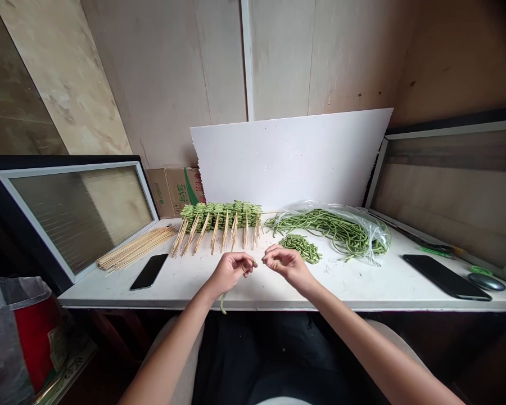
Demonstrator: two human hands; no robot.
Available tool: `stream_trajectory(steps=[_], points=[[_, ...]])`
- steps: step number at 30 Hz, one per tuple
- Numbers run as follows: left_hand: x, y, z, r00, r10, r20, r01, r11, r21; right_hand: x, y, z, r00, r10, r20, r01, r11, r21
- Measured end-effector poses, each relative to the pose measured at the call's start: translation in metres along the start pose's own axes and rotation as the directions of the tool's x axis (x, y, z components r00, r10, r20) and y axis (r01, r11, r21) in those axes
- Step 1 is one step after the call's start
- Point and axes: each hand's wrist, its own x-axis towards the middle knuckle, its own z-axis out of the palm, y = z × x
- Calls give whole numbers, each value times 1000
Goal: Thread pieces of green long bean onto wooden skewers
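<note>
My left hand is closed around a green long bean; one end hangs below the wrist and a short tip shows at the fingertips. A small gap away, my right hand has thumb and fingers pinched together; whatever they may hold is too small to make out. Both hands are above the front of the white table. Just behind the right hand lies a heap of short cut bean pieces. Farther right, whole long beans spill from a clear plastic bag.
Skewered bean pieces are stacked at the back left, sticks pointing forward. Loose bamboo skewers and a phone lie left. Another phone and a dark oval object lie right. A white board stands behind.
</note>
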Motion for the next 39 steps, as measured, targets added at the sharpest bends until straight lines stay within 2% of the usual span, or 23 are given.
stream_trajectory(steps=[2,4,7,10,12,17,23,31,39], points=[[2,-7,-2,997,-44,-65,46,999,24,5,14,-18,996,-56,-75,33,962,-271],[3,-13,-4,993,-75,-95,80,996,48,10,33,-38,994,-48,-100,-6,877,-481],[4,-20,-6,991,-88,-103,95,993,70,12,61,-59,990,0,-138,-89,766,-637],[4,-26,-6,991,-84,-108,93,993,78,8,82,-64,989,1,-145,-107,681,-725],[4,-28,-5,990,-86,-114,95,993,75,5,92,-61,986,6,-165,-128,664,-737],[4,-34,0,988,-91,-123,99,993,62,9,101,-50,968,34,-250,-203,691,-694],[4,-43,5,989,-106,-106,113,992,63,12,103,-45,988,58,-145,-150,602,-784],[4,-45,0,989,-108,-97,116,990,76,6,102,-44,991,75,-115,-137,612,-779],[4,-42,-1,990,-121,-68,127,988,89,6,98,-45,994,19,-111,-98,631,-770]])
